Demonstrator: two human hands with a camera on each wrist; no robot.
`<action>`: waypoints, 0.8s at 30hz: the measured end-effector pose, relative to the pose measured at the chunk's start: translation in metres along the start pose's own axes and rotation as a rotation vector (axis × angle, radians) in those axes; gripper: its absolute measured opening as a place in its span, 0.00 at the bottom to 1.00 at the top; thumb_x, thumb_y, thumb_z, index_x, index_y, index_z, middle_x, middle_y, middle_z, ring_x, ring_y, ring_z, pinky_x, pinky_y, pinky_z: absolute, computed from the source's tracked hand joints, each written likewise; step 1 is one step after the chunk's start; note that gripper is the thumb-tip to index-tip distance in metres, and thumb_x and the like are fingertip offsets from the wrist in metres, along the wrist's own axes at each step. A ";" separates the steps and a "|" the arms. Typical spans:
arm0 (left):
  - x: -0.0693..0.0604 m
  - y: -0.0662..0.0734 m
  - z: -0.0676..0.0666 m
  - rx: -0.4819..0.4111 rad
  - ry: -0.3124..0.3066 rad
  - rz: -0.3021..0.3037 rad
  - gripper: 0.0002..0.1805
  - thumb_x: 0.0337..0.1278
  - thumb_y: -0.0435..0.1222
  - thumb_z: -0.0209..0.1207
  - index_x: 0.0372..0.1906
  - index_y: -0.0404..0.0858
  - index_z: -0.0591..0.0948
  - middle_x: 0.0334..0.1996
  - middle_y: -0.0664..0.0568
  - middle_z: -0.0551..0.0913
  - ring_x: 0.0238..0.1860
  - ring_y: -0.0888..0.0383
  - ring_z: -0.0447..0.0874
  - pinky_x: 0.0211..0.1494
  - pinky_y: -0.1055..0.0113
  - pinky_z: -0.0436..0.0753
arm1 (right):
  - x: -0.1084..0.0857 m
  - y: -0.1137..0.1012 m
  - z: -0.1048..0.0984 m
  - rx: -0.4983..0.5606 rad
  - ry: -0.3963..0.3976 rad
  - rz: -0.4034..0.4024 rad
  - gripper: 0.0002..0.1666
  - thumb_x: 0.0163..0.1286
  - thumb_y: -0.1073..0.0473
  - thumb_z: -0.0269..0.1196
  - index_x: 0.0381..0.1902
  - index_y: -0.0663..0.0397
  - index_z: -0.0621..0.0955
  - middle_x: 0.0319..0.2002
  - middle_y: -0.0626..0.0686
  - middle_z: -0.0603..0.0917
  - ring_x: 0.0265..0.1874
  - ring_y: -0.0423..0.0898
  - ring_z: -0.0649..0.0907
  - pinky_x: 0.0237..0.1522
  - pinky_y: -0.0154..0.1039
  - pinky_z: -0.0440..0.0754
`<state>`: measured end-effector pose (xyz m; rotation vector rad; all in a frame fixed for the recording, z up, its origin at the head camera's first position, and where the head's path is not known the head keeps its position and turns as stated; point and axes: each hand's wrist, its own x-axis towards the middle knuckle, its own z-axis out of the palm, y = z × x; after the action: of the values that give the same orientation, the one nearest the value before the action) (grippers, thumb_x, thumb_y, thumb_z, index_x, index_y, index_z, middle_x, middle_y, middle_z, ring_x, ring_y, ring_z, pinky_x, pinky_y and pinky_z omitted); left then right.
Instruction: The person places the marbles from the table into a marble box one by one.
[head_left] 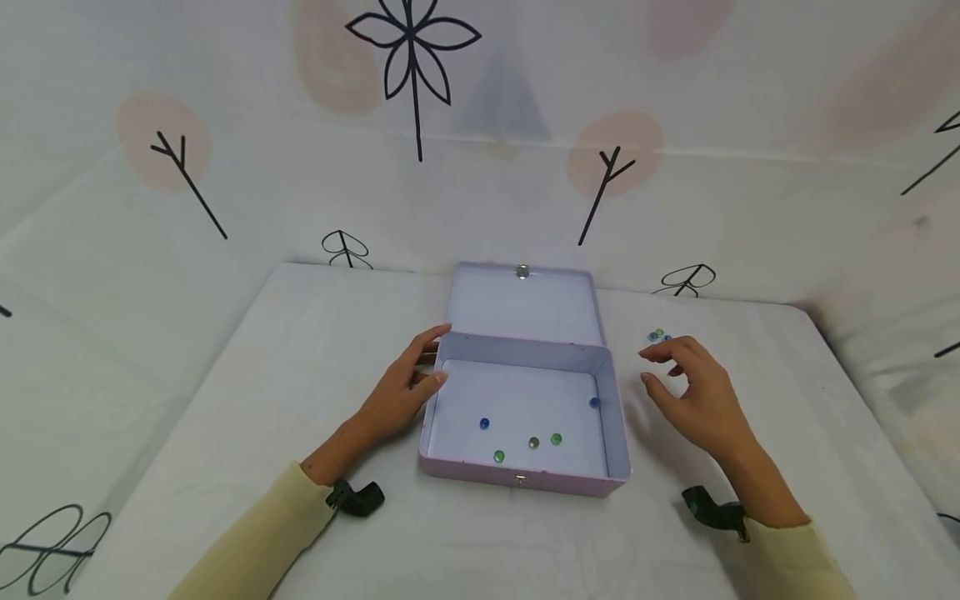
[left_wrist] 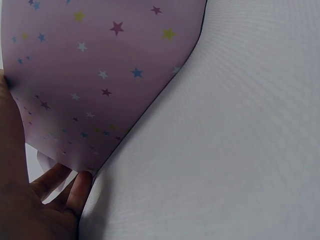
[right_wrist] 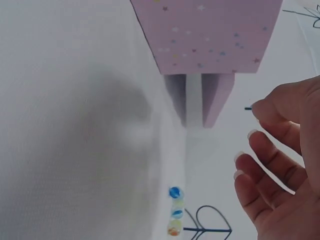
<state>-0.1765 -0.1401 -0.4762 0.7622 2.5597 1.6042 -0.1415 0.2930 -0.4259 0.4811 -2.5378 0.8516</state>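
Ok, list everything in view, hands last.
table: one, white, foreground
backdrop: one, white with black plant drawings, pinkish patches, behind table
hinged box: one, pinkish with stars, open on table
clasp parts: two, silvery, box front and lid
marbles: five, two blue, two green, one greyish, inside box
loose marbles: at least four, blue, yellowish, orange, right of lid
wrist devices: two, black, wrists
sleeves: two, yellow, forearms
left hand: one, holding box's left side
right hand: one, hovering right of box

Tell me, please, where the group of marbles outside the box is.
In the head view, the group of marbles lies on the table, right of the open lid, just beyond the right hand.
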 end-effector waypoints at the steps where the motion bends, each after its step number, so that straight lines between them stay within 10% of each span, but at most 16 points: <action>1: 0.000 0.000 0.000 0.001 0.000 0.001 0.37 0.79 0.43 0.54 0.84 0.65 0.56 0.77 0.55 0.70 0.71 0.52 0.74 0.59 0.56 0.81 | 0.000 0.001 0.000 0.002 0.003 0.007 0.23 0.61 0.75 0.73 0.54 0.58 0.85 0.49 0.53 0.84 0.49 0.46 0.79 0.47 0.28 0.73; 13: -0.001 -0.001 -0.001 -0.007 -0.003 0.017 0.36 0.79 0.42 0.54 0.85 0.62 0.57 0.76 0.53 0.70 0.71 0.48 0.74 0.59 0.57 0.81 | -0.005 0.022 0.001 -0.032 0.017 0.112 0.27 0.66 0.73 0.68 0.64 0.66 0.78 0.58 0.63 0.79 0.54 0.60 0.79 0.49 0.27 0.71; 20: -0.001 -0.002 -0.001 -0.019 -0.008 0.006 0.37 0.79 0.42 0.54 0.84 0.64 0.56 0.75 0.52 0.71 0.70 0.50 0.75 0.58 0.57 0.82 | -0.008 0.031 0.004 -0.069 -0.123 0.122 0.36 0.68 0.68 0.69 0.72 0.64 0.74 0.69 0.67 0.73 0.65 0.67 0.74 0.58 0.66 0.77; 24: 0.000 -0.003 0.000 -0.025 -0.008 0.013 0.37 0.79 0.41 0.54 0.84 0.64 0.57 0.74 0.50 0.73 0.69 0.48 0.76 0.58 0.56 0.82 | -0.007 0.034 0.004 -0.076 -0.187 0.120 0.39 0.69 0.65 0.69 0.75 0.65 0.70 0.73 0.69 0.69 0.71 0.71 0.69 0.66 0.73 0.68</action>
<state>-0.1780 -0.1414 -0.4782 0.7829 2.5291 1.6308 -0.1515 0.3178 -0.4493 0.4054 -2.7836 0.7806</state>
